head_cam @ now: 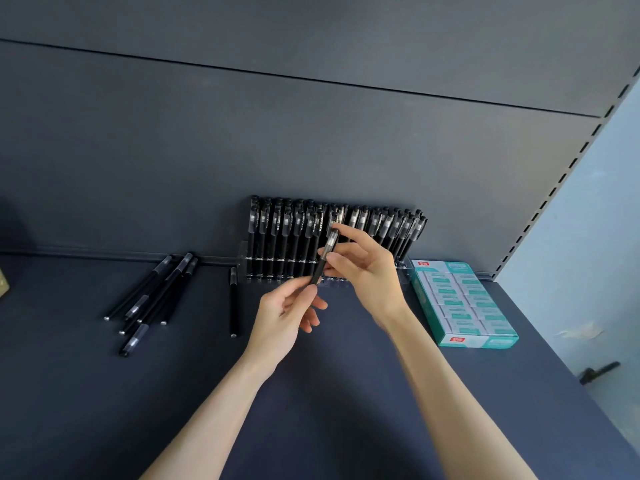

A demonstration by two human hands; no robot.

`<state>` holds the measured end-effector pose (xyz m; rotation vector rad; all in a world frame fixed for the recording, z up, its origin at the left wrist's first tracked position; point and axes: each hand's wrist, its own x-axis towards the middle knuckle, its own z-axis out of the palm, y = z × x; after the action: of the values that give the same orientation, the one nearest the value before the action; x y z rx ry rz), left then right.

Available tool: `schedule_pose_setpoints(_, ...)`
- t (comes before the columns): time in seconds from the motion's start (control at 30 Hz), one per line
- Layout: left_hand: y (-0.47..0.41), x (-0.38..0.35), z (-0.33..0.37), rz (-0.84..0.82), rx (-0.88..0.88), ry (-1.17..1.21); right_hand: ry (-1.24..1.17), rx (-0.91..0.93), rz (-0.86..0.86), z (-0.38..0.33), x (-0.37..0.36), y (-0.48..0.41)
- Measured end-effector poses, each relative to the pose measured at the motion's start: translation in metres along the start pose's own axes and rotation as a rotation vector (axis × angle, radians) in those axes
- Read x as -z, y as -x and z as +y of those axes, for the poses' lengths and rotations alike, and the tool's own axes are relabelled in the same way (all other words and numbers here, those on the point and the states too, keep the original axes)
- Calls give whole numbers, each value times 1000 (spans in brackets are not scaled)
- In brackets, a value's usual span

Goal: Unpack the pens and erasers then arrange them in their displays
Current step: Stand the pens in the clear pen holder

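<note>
A black pen (325, 254) is held tilted just in front of the clear pen display (244, 261), which stands against the back wall with several black pens (277, 233) upright in it. My right hand (367, 268) pinches the pen near its capped upper half. My left hand (287, 313) pinches its lower end between thumb and fingertips. Several loose black pens (152, 296) lie in a heap on the dark shelf to the left, and one single pen (233, 303) lies beside the display. A teal box of erasers (464, 303) lies open at the right.
The dark shelf (346, 393) runs to a slotted upright (568, 168) and a pale wall at the right. A small tan object (2, 282) shows at the far left edge. A dark object (599, 372) lies on the floor beyond the shelf's right edge.
</note>
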<state>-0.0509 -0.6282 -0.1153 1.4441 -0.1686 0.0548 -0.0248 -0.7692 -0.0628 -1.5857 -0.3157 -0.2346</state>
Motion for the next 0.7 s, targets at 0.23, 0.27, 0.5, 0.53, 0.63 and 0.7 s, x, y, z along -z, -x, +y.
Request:
schedule_pose_setpoints(0.23, -9, 12, -5, 359, -97, -300, 248, 152, 306, -9, 9, -11)
schedule_pose_setpoints(0.27, -13, 17, -4, 444, -107, -357, 283, 177, 356, -9, 10, -15)
schedule_pose_setpoints(0.5, -49, 46, 0, 462, 15, -617, 456, 294, 479, -5, 15, -36)
schedule_pose_setpoints(0.53, -51, 48, -2, 441, 13, -625, 468, 298, 475, -4, 15, -37)
schedule_pose_setpoints(0.63, -57, 51, -6, 423, 22, -618, 496, 303, 462, 0, 15, -39)
schedule_pose_setpoints(0.7, -60, 52, -7, 430, 28, -621, 520, 302, 445, 4, 16, -39)
